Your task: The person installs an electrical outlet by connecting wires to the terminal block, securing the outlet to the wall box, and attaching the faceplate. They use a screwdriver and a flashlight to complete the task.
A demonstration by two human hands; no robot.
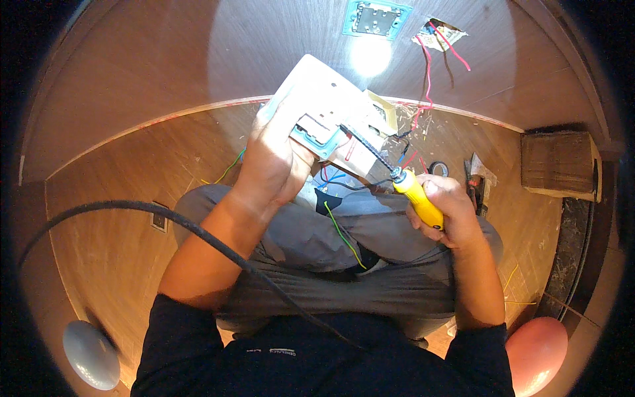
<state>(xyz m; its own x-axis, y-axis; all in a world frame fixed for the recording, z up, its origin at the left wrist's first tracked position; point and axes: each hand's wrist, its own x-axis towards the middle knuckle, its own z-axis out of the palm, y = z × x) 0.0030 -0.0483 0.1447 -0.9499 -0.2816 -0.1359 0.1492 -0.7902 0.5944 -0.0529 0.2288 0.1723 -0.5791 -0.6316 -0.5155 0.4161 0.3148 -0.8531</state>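
My left hand is closed round a white wall-switch plate, raised above my crossed legs. The plate is tilted and partly washed out by bright light. Along its lower edge shows a blue-framed switch module. In my right hand is a screwdriver with a yellow handle, my fingers wrapped round it. Its dark shaft slants up left, and the tip meets the plate beside the module; whether it sits in a screw I cannot tell. Blue, red and black wires lie below the plate.
On the wall ahead are a blue-framed switch box and a hole with red wires. A tape roll, tools and a wooden box stand right. A black cable crosses my left arm. Balloons lie behind.
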